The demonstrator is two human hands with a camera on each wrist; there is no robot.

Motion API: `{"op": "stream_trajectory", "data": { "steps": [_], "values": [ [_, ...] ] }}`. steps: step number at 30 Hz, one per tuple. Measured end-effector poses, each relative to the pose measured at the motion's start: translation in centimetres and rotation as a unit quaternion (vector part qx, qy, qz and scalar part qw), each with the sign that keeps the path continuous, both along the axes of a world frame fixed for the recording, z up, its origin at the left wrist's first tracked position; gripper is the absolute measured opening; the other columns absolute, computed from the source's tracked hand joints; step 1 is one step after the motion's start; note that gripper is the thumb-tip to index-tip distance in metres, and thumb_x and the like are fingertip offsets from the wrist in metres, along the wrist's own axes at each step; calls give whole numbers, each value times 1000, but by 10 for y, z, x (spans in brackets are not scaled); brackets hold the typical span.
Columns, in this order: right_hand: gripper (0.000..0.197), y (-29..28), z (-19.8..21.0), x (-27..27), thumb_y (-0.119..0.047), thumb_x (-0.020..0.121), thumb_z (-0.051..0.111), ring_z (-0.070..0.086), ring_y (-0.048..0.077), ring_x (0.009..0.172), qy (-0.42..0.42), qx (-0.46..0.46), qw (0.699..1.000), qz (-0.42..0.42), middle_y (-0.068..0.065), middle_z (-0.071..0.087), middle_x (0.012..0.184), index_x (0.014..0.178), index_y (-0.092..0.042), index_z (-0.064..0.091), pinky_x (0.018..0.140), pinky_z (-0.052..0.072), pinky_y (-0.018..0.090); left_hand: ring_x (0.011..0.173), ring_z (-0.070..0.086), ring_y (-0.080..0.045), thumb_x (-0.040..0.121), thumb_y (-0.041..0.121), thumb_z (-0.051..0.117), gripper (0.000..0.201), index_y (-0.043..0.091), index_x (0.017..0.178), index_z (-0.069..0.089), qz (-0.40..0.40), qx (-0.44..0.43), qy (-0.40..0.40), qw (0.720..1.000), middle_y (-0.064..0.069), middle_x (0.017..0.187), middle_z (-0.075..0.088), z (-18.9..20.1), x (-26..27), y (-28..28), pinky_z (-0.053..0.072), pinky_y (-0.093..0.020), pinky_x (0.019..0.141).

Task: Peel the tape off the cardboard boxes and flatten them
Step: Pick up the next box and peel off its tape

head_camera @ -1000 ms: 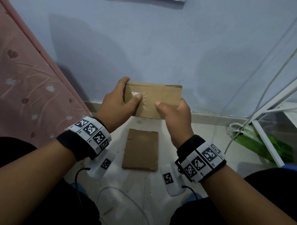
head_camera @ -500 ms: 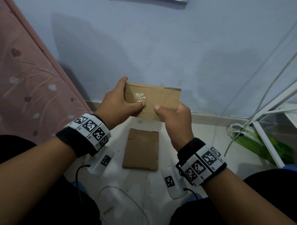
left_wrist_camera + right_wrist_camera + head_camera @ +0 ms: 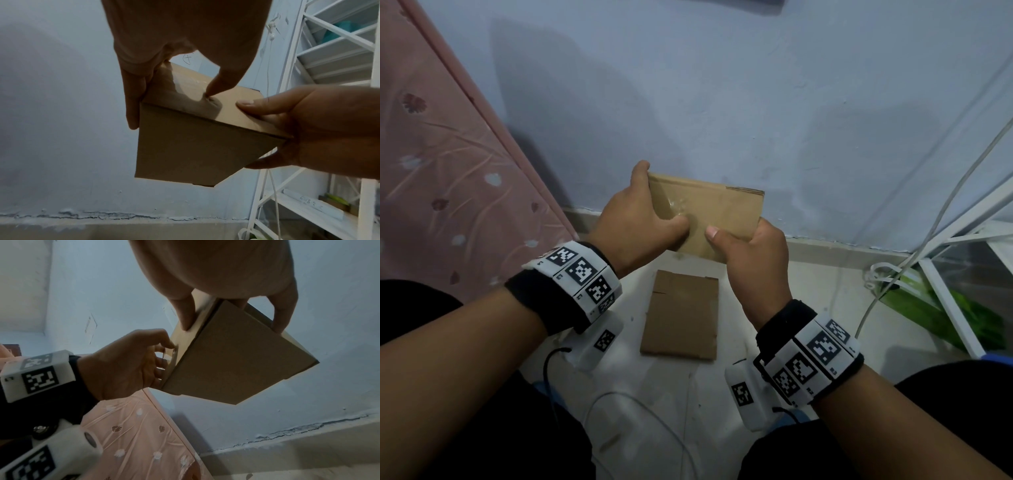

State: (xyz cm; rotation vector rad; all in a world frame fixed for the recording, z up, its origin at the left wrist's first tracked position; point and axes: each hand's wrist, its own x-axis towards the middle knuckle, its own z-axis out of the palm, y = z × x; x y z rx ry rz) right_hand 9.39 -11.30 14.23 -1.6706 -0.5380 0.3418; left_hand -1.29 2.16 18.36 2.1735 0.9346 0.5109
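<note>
I hold a small brown cardboard box (image 3: 719, 214) up in front of the wall with both hands. My left hand (image 3: 640, 222) grips its left end, thumb pressed on the crinkled clear tape (image 3: 677, 205) on the top face, fingers behind. In the left wrist view the thumb tip digs at the tape (image 3: 207, 95) on the box (image 3: 191, 146). My right hand (image 3: 750, 246) grips the box's right near corner, thumb on top, fingers under and behind. From the right wrist view the box (image 3: 236, 356) shows between my right hand (image 3: 232, 316) and left hand (image 3: 131, 363).
A flattened cardboard piece (image 3: 681, 315) lies on the pale floor below the box. A pink patterned mattress (image 3: 441, 164) leans at the left. A white metal rack (image 3: 962, 267) with cables and a green item stands at the right. A white cable (image 3: 647, 418) loops near my knees.
The left thumb has slid a little right and down along the tape on the box's top face. The right hand keeps its grip; the box has hardly moved.
</note>
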Motion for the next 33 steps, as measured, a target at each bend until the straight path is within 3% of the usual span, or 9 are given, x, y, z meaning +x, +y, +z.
{"op": "stream_trajectory", "data": {
  "steps": [3, 6, 12, 19, 24, 28, 33],
  "values": [
    [26, 0, 3, -2, -35, 75, 78, 76, 17, 86, 0, -1, 1000, 5, -5, 79, 89, 95, -19, 76, 84, 62, 47, 104, 53, -23, 87, 46, 66, 82, 22, 154, 24, 13, -17, -15, 1000, -2, 117, 52, -2, -3, 4, 40, -30, 88],
    [27, 1, 4, -1, -37, 75, 77, 75, 18, 85, -3, -6, 1000, -3, -4, 78, 89, 94, -18, 75, 82, 62, 48, 106, 55, -23, 85, 48, 72, 79, 27, 150, 31, 20, -29, -33, 999, -3, 122, 53, -3, -3, 5, 42, -29, 90],
    [25, -1, 4, -4, -37, 79, 75, 74, 16, 85, -27, -22, 999, -7, -5, 77, 89, 94, -18, 74, 81, 62, 45, 100, 60, -24, 76, 45, 74, 77, 29, 142, 39, 35, -48, -60, 996, -3, 114, 59, -7, 2, 5, 51, -34, 88],
    [21, -3, 5, -7, -36, 83, 77, 72, 17, 83, -55, -34, 998, -9, -5, 75, 87, 94, -18, 72, 78, 62, 44, 98, 59, -27, 70, 47, 67, 81, 27, 142, 37, 42, -49, -39, 997, -5, 111, 58, -4, 4, 0, 48, -33, 85],
    [15, -3, 6, -8, -28, 86, 79, 74, 16, 85, -27, -15, 1000, 2, -3, 77, 90, 96, -17, 73, 80, 63, 45, 96, 59, -29, 82, 38, 66, 74, 24, 146, 32, 44, -9, -20, 999, -7, 110, 59, -1, 2, -1, 51, -39, 89],
    [11, -3, 9, -7, -19, 86, 80, 76, 15, 87, 6, 11, 1000, 15, -4, 79, 91, 95, -17, 75, 85, 62, 48, 97, 57, -29, 89, 35, 62, 72, 20, 151, 30, 38, 6, -24, 999, -7, 107, 59, -4, -2, 2, 42, -32, 84],
    [15, -4, 13, -4, -16, 82, 80, 77, 21, 90, 44, 34, 998, 23, 0, 80, 93, 96, -17, 76, 87, 62, 50, 105, 53, -19, 85, 54, 72, 82, 23, 150, 33, 19, -21, -46, 999, 1, 116, 52, -6, -3, 5, 41, -28, 90]
  ]
}}
